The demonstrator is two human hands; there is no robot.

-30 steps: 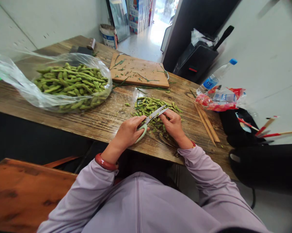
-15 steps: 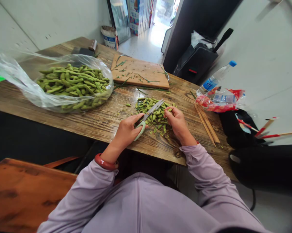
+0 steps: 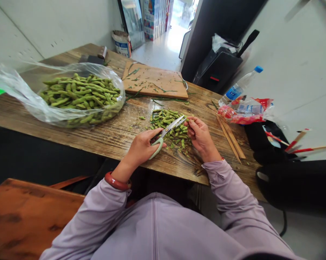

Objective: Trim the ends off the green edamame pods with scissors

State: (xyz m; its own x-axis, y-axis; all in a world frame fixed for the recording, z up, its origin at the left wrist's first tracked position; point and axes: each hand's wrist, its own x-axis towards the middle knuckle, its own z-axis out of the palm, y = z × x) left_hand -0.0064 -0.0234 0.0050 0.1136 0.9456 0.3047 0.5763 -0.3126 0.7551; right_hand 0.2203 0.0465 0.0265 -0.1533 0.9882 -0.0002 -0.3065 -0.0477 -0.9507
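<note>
My left hand is closed round the pale green handles of a pair of scissors, whose blades are slightly parted and point up to the right. Their tips reach the fingers of my right hand, which pinch a green soybean pod, mostly hidden by the fingertips. Below the blades lies a pile of trimmed pods with small scraps round it. To the left, a clear plastic bag holds a heap of whole pods.
A wooden cutting board with green bits lies behind the pile. A cleaver rests at the far left. Chopsticks, a water bottle and a red-and-clear wrapper are on the right. The table's front edge runs close to me.
The scissor blades have parted a little and their tips have come to the pod at my right fingers. My right hand has shifted slightly to the right.
</note>
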